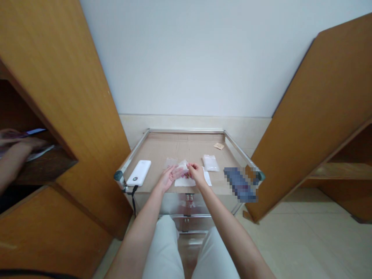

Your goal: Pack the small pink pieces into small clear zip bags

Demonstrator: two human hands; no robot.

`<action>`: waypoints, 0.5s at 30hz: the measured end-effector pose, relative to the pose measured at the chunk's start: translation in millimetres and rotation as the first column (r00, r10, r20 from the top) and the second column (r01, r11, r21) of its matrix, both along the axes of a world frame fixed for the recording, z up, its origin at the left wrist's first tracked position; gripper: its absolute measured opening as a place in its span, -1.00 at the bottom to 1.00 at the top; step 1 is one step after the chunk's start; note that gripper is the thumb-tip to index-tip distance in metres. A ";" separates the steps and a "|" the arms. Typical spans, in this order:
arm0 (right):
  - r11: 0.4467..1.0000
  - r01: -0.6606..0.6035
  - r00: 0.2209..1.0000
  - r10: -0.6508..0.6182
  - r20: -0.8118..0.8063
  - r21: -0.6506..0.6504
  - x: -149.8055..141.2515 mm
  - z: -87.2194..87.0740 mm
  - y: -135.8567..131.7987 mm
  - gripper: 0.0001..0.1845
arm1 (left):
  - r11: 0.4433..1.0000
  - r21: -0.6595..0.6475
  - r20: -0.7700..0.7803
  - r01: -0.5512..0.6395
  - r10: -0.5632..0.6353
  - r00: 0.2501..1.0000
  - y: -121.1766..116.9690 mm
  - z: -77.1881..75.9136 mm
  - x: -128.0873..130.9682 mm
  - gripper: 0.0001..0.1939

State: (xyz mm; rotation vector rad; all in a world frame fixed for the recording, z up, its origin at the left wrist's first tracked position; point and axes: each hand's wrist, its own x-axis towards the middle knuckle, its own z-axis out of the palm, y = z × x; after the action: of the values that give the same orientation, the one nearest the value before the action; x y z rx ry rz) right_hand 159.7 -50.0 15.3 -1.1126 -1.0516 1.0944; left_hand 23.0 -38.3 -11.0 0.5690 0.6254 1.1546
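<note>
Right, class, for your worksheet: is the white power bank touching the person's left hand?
Apart. The head view shows a plain gap between the white power bank and the left hand.

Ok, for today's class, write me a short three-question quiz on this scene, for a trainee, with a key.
1. What do the left hand and right hand hold between them? A: a clear plastic bag. B: a phone. C: a cup.
2. True or false: the white power bank lies nearer the right hand than the left hand.
3. Fill in the blank: the small brown card lies toward the far ____ corner of the table, as the person faces it.

Key: 1. A; 2. False; 3. right
</note>
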 end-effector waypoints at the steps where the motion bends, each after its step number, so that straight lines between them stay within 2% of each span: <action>1: 1.000 0.000 1.000 0.000 0.012 0.001 0.6 -0.5 -0.4 -0.76 | 1.000 0.004 -0.007 -0.010 0.010 1.000 -0.9 0.7 1.1 -0.80; 6: 1.000 0.021 1.000 -0.021 0.003 0.011 -0.3 -7.2 -2.3 -0.74 | 0.999 0.018 -0.015 -0.027 0.027 1.000 -2.9 2.8 1.9 -0.82; 15: 0.998 0.048 0.979 -0.039 -0.199 0.039 -1.4 -28.2 -0.6 -0.66 | 0.994 -0.042 0.028 -0.102 0.103 0.994 -2.3 6.0 2.1 -0.80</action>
State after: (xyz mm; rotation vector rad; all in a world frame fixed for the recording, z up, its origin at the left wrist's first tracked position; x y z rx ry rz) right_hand 158.3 -50.7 -12.9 -0.9655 -0.8865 1.1173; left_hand 25.1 -40.6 -5.0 0.4886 0.6566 1.2417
